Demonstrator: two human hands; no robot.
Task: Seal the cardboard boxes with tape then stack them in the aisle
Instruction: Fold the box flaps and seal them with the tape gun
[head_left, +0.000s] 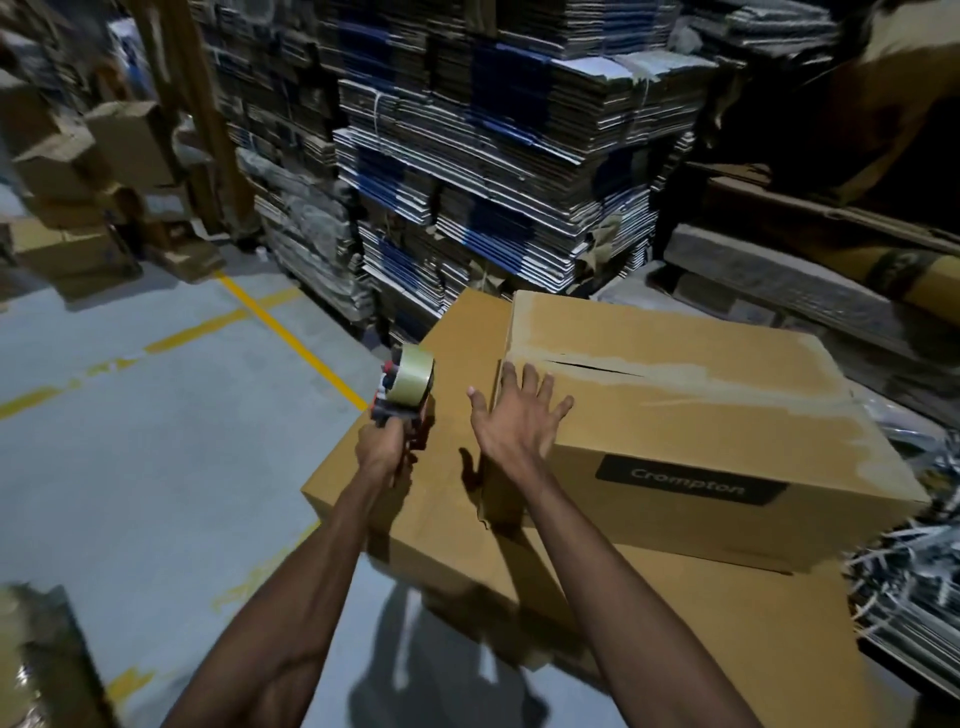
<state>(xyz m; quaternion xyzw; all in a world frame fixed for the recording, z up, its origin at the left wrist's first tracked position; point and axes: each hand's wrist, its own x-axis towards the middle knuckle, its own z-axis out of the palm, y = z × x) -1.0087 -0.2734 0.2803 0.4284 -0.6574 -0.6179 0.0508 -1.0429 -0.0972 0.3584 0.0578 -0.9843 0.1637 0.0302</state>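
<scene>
A brown cardboard box (701, 415) with a black label lies on top of a larger flat cardboard box (441, 499). Old tape runs along its top seam, which gapes slightly near the left end. My right hand (519, 415) is spread flat, fingers straight, at the top box's near left corner. My left hand (387, 452) grips the handle of a tape dispenser (408, 384) carrying a roll of clear tape, held upright above the lower box, to the left of the top box.
Tall stacks of flattened cartons (493, 156) stand behind the boxes. Loose boxes (93, 182) pile up at the far left. Grey floor (156, 441) with yellow lines lies to the left. Strapped bundles (909, 571) crowd the right edge.
</scene>
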